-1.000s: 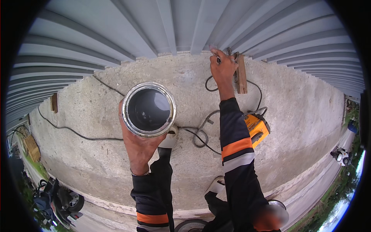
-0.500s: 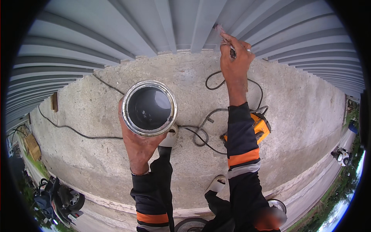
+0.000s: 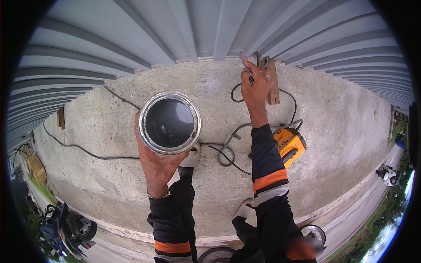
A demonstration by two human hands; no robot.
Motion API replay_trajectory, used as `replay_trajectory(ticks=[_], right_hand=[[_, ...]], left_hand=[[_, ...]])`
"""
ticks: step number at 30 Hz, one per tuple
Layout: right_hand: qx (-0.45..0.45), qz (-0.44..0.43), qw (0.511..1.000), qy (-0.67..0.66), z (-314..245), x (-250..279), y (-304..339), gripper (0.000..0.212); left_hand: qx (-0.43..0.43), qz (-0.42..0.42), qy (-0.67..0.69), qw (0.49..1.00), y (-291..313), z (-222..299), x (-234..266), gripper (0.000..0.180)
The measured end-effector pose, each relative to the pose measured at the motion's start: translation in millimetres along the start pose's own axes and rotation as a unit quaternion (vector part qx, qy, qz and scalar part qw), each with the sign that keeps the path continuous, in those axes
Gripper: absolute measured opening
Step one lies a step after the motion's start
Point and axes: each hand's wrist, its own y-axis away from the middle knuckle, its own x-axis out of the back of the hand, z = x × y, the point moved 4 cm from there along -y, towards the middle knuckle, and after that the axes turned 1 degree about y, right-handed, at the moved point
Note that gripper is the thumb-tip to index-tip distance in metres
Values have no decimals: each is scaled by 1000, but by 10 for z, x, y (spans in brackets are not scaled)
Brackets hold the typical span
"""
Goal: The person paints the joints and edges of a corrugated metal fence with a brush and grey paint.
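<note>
My left hand (image 3: 158, 168) is wrapped round an open metal paint can (image 3: 142, 136) from below and the side. Glossy grey paint (image 3: 169, 122) lies inside the can, with smears along its rim. My right hand (image 3: 256, 85) is closed on a small, paint-stained paintbrush (image 3: 243, 55), mostly hidden by the fingers. Its tip is at the foot of the grey ribbed metal wall (image 3: 204, 30); whether it touches cannot be made out. Just beyond that hand, a wooden piece (image 3: 273, 87) lies on the concrete against the wall.
A yellow-orange power machine (image 3: 291, 144) stands on the concrete floor (image 3: 109, 131) beside my right forearm. Black cables (image 3: 83, 152) snake over the floor. My feet in light slip-on shoes are below. Motorcycles (image 3: 74, 228) stand at the lower left, and a wheel (image 3: 313, 232) shows behind me.
My right hand has come down the wall with the paintbrush, toward the floor and slightly left. The wooden piece and more of the yellow machine now show. My left hand keeps the can in place.
</note>
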Motion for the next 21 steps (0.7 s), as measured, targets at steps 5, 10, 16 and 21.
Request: replay_trajectory(ticks=[5,10,16,21], right_hand=[[-7,6,997,77,363,-411,-137,30],[-21,-4,997,70,210,-344,-302,31],[29,50,998,26,-503,360,-605,32],[80,96,989,-75,-1049,897,-557,35]], left_hand=[[-2,2,-16,1000,4,19,-31,103],[3,3,-3,1000,-25,11,20,102],[69,-10,55,996,-13,5,6,120],[71,-25,106,992,-109,90,50,113]])
